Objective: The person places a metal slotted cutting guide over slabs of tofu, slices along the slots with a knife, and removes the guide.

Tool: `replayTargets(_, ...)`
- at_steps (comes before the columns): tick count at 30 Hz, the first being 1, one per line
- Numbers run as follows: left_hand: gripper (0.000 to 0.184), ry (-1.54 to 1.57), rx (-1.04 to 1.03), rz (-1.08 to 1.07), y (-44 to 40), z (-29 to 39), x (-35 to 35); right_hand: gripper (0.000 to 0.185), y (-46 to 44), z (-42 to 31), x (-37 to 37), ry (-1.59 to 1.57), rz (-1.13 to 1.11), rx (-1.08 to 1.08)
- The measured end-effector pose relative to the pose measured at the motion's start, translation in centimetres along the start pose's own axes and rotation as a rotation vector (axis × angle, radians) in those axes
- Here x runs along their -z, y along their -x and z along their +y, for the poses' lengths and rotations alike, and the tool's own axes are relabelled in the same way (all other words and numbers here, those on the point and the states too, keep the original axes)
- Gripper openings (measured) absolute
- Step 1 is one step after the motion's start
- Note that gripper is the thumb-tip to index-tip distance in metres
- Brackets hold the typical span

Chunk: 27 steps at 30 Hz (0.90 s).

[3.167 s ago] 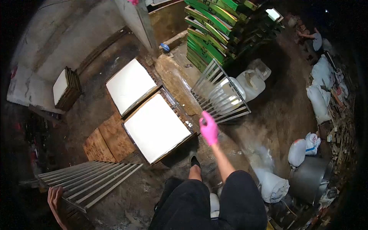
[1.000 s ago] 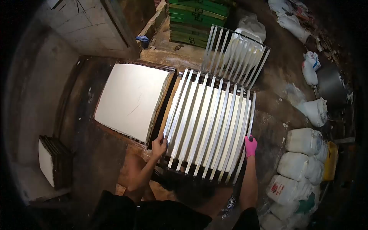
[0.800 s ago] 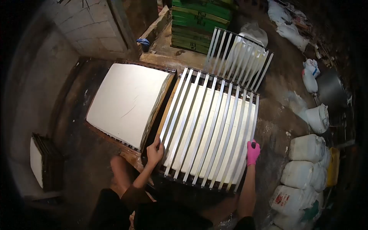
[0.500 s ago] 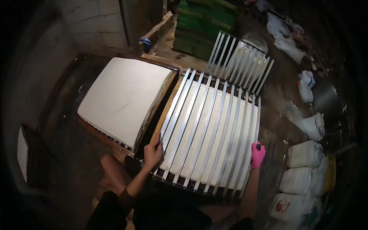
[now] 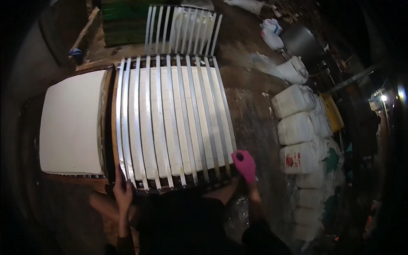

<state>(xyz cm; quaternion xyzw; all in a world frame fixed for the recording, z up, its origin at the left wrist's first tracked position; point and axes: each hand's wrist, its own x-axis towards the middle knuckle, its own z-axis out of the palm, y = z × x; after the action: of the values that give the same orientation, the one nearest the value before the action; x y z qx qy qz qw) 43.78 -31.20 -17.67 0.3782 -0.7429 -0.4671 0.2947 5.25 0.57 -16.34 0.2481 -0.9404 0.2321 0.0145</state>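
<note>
Holding the metal rack [image 5: 173, 121] by its outer bars, both hands are at its near end: the left hand [image 5: 123, 193] appears to have its fingers wrapped about the bar at the near left corner, and the gloved right hand [image 5: 245, 165] is curled snugly round the outermost bar by the near right corner. The rack lies across the right-hand slab [image 5: 180, 127], its bars running from the near edge of the tray [image 5: 114, 100] to the far one; whether it presses on the slab or sits slightly above, I cannot tell. This side looks covered, though neither hand is off the rack. The left-hand slab [image 5: 72, 123], just past the tray's left edge, has no rack over it, and a second rack [image 5: 182, 30] stands upright beyond the tray's far edge, untouched.

The bars are narrow strips of silvery metal, fairly evenly spaced. Under them the slab is cream-white and matt, with faint lines dividing it into blocks; the other slab is smooth and plain, with rounded corners. The tray's side shows brown wood, and the floor [image 5: 250, 127] is dark and stained.
</note>
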Motion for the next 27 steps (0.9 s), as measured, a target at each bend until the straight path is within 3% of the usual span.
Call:
replayTargets(5,0.058,0.092,-0.046,0.059,0.3,0.1,-1.3,0.026,3.1,-1.4,-0.5,-0.086,0.197,-0.001)
replayTargets(8,0.058,0.134,0.04,0.13,0.6,0.9,-1.9,0.023,3.4,-1.4,-1.4,-0.144,0.23,-0.036)
replayTargets(11,0.061,0.089,0.141,0.046,0.2,2.0,-1.1,0.021,3.2,-2.3,-1.0,-0.082,0.194,-0.018)
replayTargets(12,0.062,0.054,0.091,0.006,0.1,0.8,-0.6,0.022,3.2,-2.2,-1.2,-0.121,0.177,-0.039)
replayTargets(18,0.073,0.166,-0.15,0.097,-13.2,-1.0,-1.3,0.03,1.1,0.8,2.4,-0.115,-0.103,0.011)
replayTargets(20,0.072,0.079,-0.157,0.039,-17.3,0.2,-1.7,0.032,-2.8,0.9,6.4,-0.169,0.137,0.097)
replayTargets(21,0.072,0.075,-0.159,0.029,-19.0,-0.1,-2.1,0.033,-3.7,-4.1,9.4,-0.302,0.253,-0.135)
replayTargets(23,0.07,0.096,-0.18,0.013,-20.8,-1.2,-3.5,0.035,-4.3,-15.0,12.4,-0.577,0.521,-0.13)
replayTargets(25,0.069,0.095,-0.161,0.007,-20.8,-1.7,-3.5,0.034,-4.1,-20.7,11.1,-0.722,0.542,0.087)
replayTargets(27,0.066,0.111,-0.15,0.022,-21.0,-2.0,-3.4,0.033,-4.2,-24.5,7.1,-0.808,0.339,0.287)
